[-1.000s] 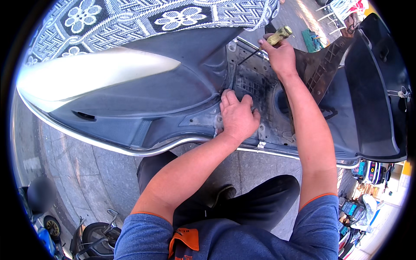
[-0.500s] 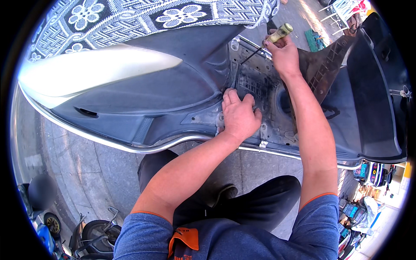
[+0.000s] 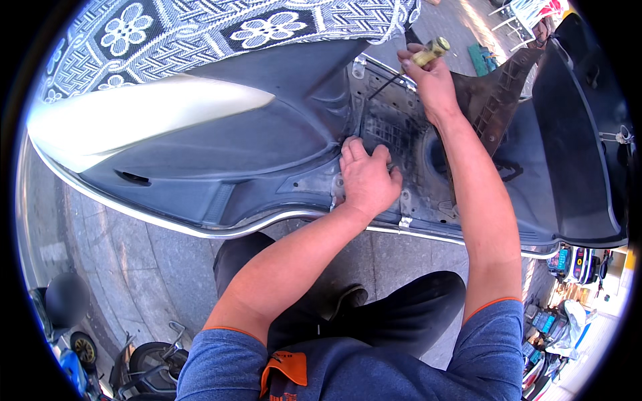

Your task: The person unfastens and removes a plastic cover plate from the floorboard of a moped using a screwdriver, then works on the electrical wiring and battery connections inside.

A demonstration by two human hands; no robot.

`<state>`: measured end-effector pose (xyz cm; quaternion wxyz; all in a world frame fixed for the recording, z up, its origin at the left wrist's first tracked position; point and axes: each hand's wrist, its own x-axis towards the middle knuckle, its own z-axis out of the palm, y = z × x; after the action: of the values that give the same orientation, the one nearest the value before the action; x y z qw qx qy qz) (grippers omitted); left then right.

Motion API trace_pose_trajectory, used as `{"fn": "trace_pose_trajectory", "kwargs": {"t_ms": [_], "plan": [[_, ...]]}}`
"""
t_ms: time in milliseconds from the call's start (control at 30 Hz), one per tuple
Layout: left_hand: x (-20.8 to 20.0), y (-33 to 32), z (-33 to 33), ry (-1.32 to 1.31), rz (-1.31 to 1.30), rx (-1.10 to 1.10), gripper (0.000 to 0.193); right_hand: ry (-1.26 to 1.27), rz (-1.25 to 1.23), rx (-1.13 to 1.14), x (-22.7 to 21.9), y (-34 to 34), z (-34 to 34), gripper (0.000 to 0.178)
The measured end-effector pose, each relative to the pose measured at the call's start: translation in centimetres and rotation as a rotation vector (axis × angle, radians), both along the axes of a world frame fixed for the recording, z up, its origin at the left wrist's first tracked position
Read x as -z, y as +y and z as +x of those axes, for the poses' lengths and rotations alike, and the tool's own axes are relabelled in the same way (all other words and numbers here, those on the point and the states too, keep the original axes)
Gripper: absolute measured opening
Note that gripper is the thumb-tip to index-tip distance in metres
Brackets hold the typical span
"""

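A scooter with a dark grey body (image 3: pixel 221 150) and a pale silver side panel lies across the view, its floor section (image 3: pixel 394 137) exposed, dusty and perforated. My right hand (image 3: pixel 436 87) is closed around the yellowish handle of a screwdriver (image 3: pixel 429 52), held at a slant. The thin shaft points down and left, its tip at the far left of the floor section beside the seat body. My left hand (image 3: pixel 368 177) rests at the near side of that same joint, fingers bent and apart over the panel edge; its fingertips are partly hidden.
A patterned black-and-white cloth (image 3: pixel 267 30) covers the seat. Right of the floor section stands a loose-looking brown ribbed panel (image 3: pixel 501 100), near the dark front shield (image 3: pixel 568 147). Beyond lie a green object (image 3: pixel 480 60) and a white chair (image 3: pixel 518 23). Parked two-wheelers (image 3: pixel 157 364) stand lower left.
The screwdriver and both hands hold nearly the same pose. The whole view has shifted slightly, with the scooter a little further left.
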<state>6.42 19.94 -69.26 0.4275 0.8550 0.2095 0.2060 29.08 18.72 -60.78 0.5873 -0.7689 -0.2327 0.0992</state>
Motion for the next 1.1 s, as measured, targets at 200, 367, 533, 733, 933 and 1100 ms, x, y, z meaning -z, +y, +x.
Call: {"fn": "trace_pose_trajectory", "kwargs": {"t_ms": [200,367,533,733,933,1100], "plan": [[-0.1,0.1,-0.1,-0.002,-0.017,0.014,0.027,-0.03,-0.003,-0.026,0.3,-0.4,0.3,0.042],[0.2,0.3,-0.2,-0.021,-0.007,-0.002,0.027,0.014,0.026,0.012,-0.2,0.3,-0.2,0.041],[0.2,0.2,-0.1,-0.034,0.0,0.007,0.026,-0.089,-0.095,0.02,0.5,-0.5,0.4,0.04],[0.4,0.5,-0.3,-0.038,-0.003,0.002,0.025,-0.024,-0.068,0.056,-0.7,0.2,-0.8,0.041],[0.2,0.2,-0.3,-0.039,-0.021,0.0,0.023,-0.013,0.073,0.061,0.2,-0.1,-0.2,0.036],[-0.3,0.3,-0.2,-0.012,-0.113,-0.018,0.021,0.024,-0.068,0.039,-0.2,-0.2,0.3,0.032]]}}
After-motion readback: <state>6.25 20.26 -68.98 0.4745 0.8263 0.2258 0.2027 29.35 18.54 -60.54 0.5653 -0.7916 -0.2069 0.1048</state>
